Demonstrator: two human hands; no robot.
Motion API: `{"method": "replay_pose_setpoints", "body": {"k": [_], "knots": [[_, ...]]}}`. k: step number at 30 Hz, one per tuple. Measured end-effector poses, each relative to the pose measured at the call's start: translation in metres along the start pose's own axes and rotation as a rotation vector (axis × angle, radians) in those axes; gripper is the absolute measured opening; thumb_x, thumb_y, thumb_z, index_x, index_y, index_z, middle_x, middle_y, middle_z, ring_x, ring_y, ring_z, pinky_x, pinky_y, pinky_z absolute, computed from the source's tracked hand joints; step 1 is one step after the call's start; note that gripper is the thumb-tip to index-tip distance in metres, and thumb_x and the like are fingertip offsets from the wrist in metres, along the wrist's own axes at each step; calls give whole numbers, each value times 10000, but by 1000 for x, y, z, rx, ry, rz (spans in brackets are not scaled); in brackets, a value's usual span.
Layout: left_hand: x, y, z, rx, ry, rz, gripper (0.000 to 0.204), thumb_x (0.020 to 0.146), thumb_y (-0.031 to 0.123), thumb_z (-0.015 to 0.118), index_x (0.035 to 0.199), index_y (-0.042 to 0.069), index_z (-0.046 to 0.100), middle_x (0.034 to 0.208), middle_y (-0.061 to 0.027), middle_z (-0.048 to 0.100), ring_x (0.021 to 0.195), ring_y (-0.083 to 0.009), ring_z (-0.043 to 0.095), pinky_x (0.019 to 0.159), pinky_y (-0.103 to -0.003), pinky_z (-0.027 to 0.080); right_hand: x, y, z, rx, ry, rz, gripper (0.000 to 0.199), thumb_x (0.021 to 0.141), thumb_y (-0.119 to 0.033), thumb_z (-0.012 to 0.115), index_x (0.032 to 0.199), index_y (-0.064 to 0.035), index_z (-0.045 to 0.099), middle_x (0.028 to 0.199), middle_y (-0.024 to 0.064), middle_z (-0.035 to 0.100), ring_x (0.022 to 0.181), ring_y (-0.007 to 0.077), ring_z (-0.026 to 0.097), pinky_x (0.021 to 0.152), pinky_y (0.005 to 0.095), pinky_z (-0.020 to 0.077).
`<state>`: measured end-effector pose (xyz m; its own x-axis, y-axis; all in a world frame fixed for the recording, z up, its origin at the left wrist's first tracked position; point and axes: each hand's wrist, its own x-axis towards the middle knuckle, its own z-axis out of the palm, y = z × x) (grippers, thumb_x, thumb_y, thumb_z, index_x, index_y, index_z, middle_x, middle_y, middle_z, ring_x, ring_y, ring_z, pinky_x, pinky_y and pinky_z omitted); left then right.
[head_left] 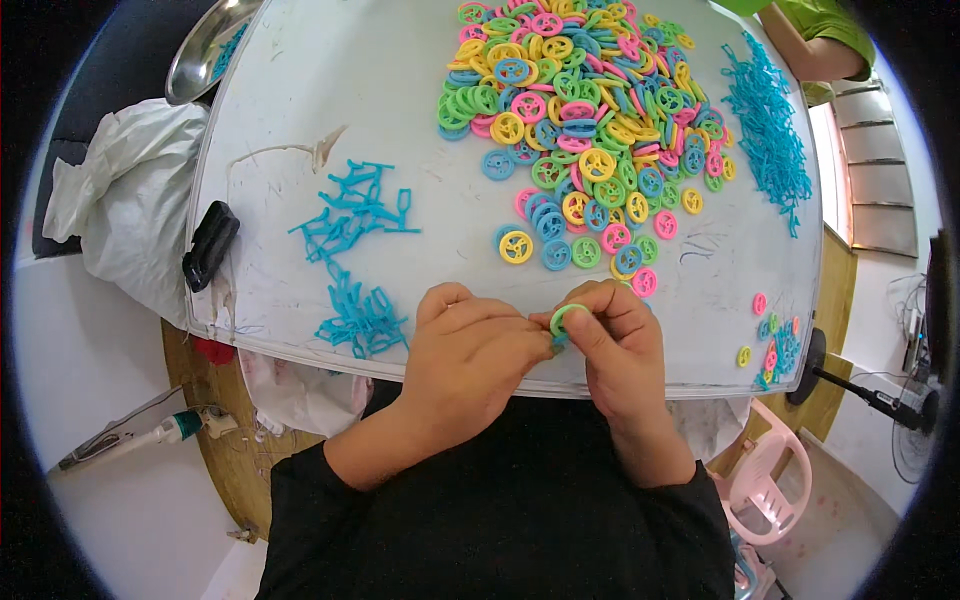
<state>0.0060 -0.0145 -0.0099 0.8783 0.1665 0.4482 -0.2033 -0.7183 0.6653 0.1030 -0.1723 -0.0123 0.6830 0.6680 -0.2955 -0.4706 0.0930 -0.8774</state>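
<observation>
Near the table's front edge, my right hand (622,345) pinches a small light-green plastic wheel (555,317) between thumb and fingers. My left hand (470,350) is closed right beside it, its fingertips on a small blue plastic piece (559,341) that touches the wheel; most of this piece is hidden by the fingers. Beyond my hands lies a big heap of plastic wheels (600,120) in pink, yellow, green and blue. Left of my left hand are two loose clusters of blue forked plastic pieces (360,318), one behind the other.
More blue pieces (768,130) are piled at the table's right side, near another person's arm (810,50). Small assembled-looking parts (785,350) lie at the front right corner. A black tray (210,245) rests at the left edge, beside a white sack (150,200) and metal bowl (200,55).
</observation>
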Motion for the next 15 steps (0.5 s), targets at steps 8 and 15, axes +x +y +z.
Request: {"method": "replay_pose_setpoints", "body": {"k": [8, 15], "knots": [[-2, -5, -3, -146, -112, -122, 207, 743, 86, 786, 908, 122, 666, 853, 17, 661, 848, -202, 614, 811, -399, 399, -8, 1, 8, -145, 85, -101, 171, 941, -66, 664, 1097, -9, 623, 949, 23, 641, 856, 78, 582, 763, 236, 473], [-8, -12, 0, -481, -13, -222, 189, 800, 20, 763, 939, 54, 640, 916, -89, 694, 871, -254, 637, 858, -394, 469, -6, -6, -7, -594, -162, -445, 393, 833, 12, 726, 1210, 46, 618, 1052, 88, 595, 934, 141, 575, 765, 235, 455]]}}
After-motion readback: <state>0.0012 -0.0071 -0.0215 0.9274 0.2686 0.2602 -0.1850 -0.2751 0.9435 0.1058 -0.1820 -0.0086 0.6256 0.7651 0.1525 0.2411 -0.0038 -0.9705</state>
